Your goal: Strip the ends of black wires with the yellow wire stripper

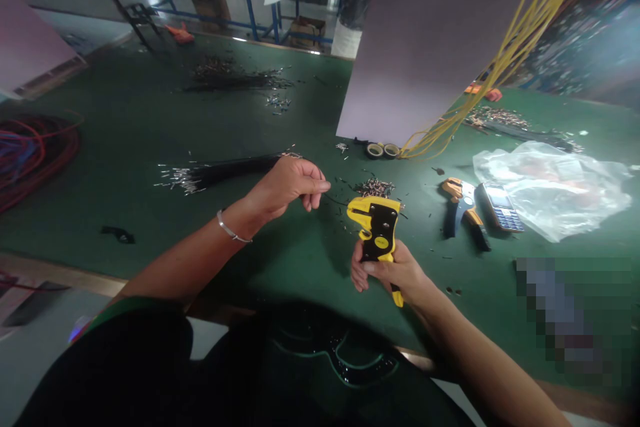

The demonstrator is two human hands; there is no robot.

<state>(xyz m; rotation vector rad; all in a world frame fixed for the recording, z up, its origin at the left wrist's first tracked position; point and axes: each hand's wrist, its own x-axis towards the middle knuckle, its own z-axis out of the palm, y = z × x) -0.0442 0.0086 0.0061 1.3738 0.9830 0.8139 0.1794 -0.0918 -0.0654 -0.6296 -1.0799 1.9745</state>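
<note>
My left hand [290,188] pinches a thin black wire [337,200], which runs right from the fingertips towards the jaws of a wire stripper. That yellow and black wire stripper [383,221] is upright in my right hand [403,271], with the fingers wrapped round its handles. Whether the wire's end is inside the jaws I cannot tell. Just behind the tool lies a heap of small cut pieces [375,187]. A bundle of black wires [225,171] with bright ends lies on the green table, partly behind my left hand.
To the right are a second, orange and black hand tool [463,207], a keypad phone [501,207] and a clear plastic bag [560,193]. Two tape rolls [383,151] sit before a grey panel [415,47]. Yellow wires [493,73] hang beside it. Red cables [37,153] lie left.
</note>
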